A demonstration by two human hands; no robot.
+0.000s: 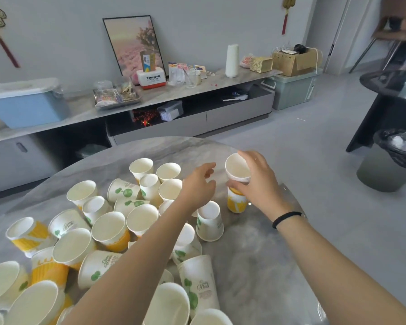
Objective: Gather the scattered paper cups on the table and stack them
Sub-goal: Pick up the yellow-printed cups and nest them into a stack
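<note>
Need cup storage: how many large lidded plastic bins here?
2: blue plastic bin on the grey sideboard's left end; pale green plastic bin on the floor beside its right end.

Pale grey walls (197, 24) and glossy light grey floor (302, 127), evenly lit. Long low grey sideboard with marble-look top (232, 75) against far wall. Framed pink landscape picture (134, 43) leaning on wall above it. Light blue plastic lidded box (26, 106) at left end; brown cardboard box (295, 59) at right end, over pale green plastic storage bin (291, 92). Grey waste bin with black liner (394, 158) on floor, right. Red tasselled hanging ornament (286, 12) on wall.
</note>
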